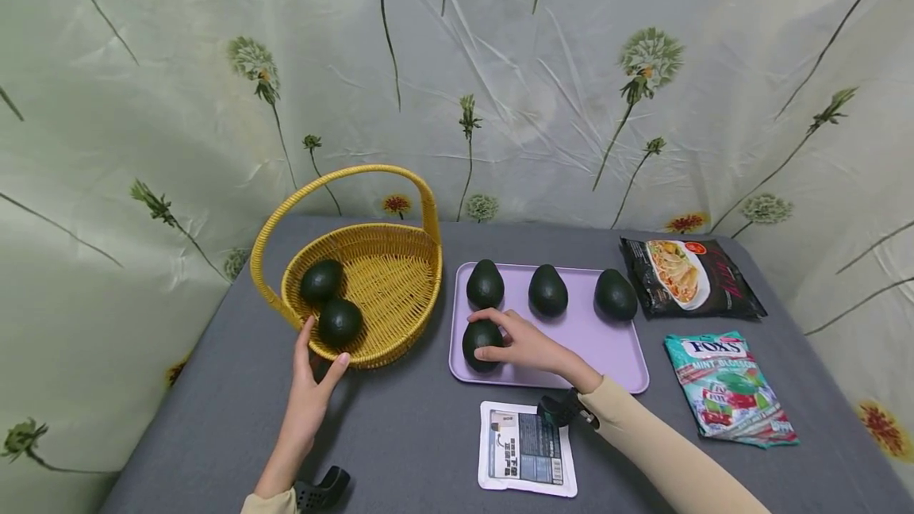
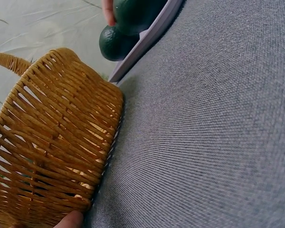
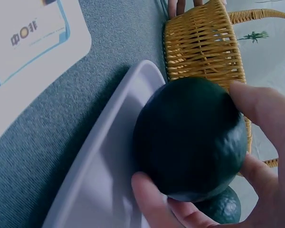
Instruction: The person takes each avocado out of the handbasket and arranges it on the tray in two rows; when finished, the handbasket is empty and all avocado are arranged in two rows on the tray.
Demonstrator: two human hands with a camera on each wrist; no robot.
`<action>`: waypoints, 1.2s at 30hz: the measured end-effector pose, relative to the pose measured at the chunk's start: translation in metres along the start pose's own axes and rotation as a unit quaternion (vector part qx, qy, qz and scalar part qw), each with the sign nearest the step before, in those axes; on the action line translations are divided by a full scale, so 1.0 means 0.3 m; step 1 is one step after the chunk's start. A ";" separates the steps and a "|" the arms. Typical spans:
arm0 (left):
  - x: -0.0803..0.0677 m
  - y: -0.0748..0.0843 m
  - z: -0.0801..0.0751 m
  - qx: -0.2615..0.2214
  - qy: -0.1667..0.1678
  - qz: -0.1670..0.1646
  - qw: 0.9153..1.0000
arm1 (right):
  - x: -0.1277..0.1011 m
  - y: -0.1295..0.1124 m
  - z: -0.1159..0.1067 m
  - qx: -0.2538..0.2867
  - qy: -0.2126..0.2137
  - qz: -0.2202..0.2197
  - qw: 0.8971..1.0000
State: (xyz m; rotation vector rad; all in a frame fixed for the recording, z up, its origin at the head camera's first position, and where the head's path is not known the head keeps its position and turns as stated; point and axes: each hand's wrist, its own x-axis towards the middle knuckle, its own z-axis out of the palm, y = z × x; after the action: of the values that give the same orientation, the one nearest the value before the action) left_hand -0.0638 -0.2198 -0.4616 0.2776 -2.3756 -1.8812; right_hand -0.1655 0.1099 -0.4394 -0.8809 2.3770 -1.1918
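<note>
A dark green, egg-shaped avocado (image 1: 481, 342) lies at the near left corner of a flat lilac plastic tray (image 1: 614, 351) on a desk covered in grey fabric (image 1: 414, 435). The person's right hand (image 1: 524, 343) wraps over it from the right, with the fingers (image 1: 493, 314) curled across the top and the thumb against its near side; the right wrist view shows the fruit (image 3: 190, 137) cradled between thumb and fingertips just above the tray's rim. Three more dark green avocados stand in a row along the tray's far side: one at the left (image 1: 485, 284), one in the middle (image 1: 548, 290), one at the right (image 1: 616, 294).

Just left of the tray sits a round yellow woven wicker basket (image 1: 400, 248) with an arched handle. Two dark avocados (image 1: 330, 304) lie inside it, touching, near its left wall. The person's left hand (image 1: 309, 395) rests against the basket's near rim, palm open, fingers straight and spread along the weave, gripping nothing.

On the desk near the tray's front edge lies a flat white packet with a dark printed label (image 1: 527, 450). To the right of the tray are a black noodle packet with a food picture (image 1: 689, 278) and, nearer, a teal and red mint sweets bag (image 1: 728, 391). A pale green cloth printed with flowers (image 1: 535, 78) hangs behind.
</note>
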 end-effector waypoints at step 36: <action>-0.001 0.003 0.003 0.004 0.001 -0.005 1.000 | 0.022 -0.008 -0.010 0.081 -0.053 0.005 0.995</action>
State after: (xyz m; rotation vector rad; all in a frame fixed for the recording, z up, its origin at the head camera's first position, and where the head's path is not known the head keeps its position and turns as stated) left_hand -0.0638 -0.2187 -0.4610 0.2934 -2.3864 -1.8751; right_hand -0.1712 0.1062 -0.4358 -0.8565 2.1641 -1.2809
